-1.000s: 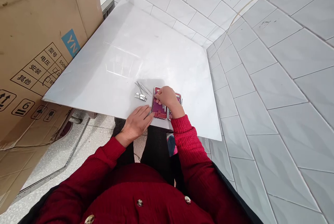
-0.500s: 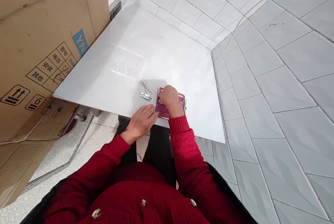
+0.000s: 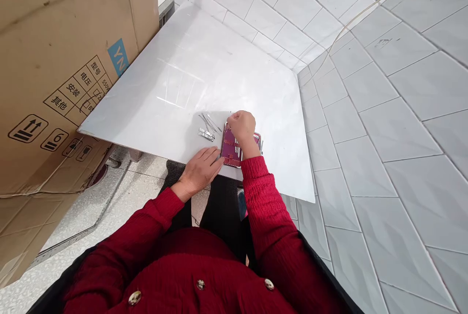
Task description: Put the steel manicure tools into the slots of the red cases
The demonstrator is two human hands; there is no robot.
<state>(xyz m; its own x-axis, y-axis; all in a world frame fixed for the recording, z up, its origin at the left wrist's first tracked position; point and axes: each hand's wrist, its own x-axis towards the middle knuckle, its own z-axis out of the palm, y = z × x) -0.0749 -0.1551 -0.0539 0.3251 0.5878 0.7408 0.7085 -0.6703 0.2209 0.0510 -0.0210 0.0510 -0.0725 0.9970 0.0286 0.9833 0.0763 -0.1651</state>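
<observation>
A small manicure case with a purple-red lining lies open near the table's front edge, several slim metal tools held in its middle. My left hand rests flat at the case's left side, fingers stretched out and the thumb at its lower left corner. Above the case's upper part is my right hand, its fingers pinched together. A thin tip shows just past those fingers, but what they hold is too small to name. To the left of the case lie nail clippers and several thin metal tools.
The white tabletop runs back to a tiled wall, with another tiled wall along the right. A large cardboard box stands against the table's left side. A thin cable hangs down the wall corner.
My right hand has lifted and moved up from the case's inside, uncovering more tools there. My left hand stays by the case. The view has shifted slightly.
</observation>
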